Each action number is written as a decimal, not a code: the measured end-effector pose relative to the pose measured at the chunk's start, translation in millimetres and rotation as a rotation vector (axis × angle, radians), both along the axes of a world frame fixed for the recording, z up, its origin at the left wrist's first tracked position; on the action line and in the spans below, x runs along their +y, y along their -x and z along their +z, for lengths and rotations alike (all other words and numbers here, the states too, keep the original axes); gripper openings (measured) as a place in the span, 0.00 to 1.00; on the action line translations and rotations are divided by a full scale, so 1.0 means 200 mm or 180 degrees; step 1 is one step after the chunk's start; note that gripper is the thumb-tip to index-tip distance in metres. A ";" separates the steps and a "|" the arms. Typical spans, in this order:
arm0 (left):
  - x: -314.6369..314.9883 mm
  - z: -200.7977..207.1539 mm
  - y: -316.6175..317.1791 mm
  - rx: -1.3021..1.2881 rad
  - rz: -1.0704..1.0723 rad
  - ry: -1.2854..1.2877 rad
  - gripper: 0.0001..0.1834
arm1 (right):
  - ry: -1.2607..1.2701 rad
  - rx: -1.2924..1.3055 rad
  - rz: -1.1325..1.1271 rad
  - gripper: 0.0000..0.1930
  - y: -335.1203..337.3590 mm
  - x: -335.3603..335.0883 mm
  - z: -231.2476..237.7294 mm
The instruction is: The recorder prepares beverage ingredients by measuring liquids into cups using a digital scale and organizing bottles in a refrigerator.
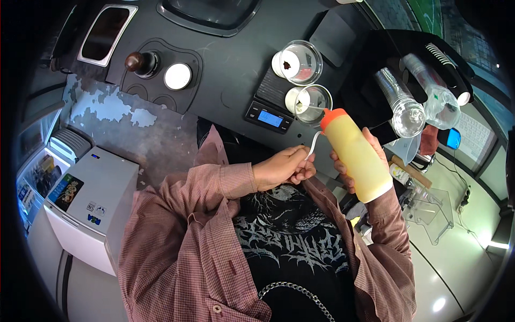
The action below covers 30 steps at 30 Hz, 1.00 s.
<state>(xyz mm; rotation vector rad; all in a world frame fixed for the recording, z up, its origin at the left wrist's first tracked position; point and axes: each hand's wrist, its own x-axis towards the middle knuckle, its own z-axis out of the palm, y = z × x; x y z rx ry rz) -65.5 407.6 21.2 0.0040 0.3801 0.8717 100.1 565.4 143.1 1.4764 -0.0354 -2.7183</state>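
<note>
My right hand point(375, 146) is wrapped round a squeeze bottle point(358, 158) of pale yellow liquid with an orange cap. The bottle is tilted, and its narrow nozzle points over the mouth of a clear plastic cup point(321, 103). That cup stands at the edge of a black digital scale point(270, 117) with a lit blue display. Closed fingers of my left hand point(287, 167) pinch a thin white curved strip point(315, 144) that reaches up to the bottle's cap. Behind, a second clear cup point(312, 63) holds something pale with a dark spot.
Stacked clear cups point(399, 104) lie in a black holder on the right. A tamper point(142, 63) and a round white-topped item point(177, 76) sit on a dark mat at left. A metal-rimmed container point(107, 35) stands farther left, above a white fridge point(94, 198).
</note>
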 end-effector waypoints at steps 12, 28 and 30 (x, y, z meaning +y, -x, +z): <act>-0.01 0.04 0.02 0.0090 -0.0030 0.0005 0.15 | -0.0417 -0.0735 0.0118 0.41 0.12 -0.07 0.10; 0.00 0.06 0.03 0.0068 -0.0113 -0.0065 0.14 | -0.0578 -0.0741 -0.0053 0.38 0.09 -0.08 0.11; 0.00 0.06 0.02 0.0124 -0.0034 -0.0060 0.14 | -0.0586 -0.0619 0.0004 0.38 0.11 -0.08 0.13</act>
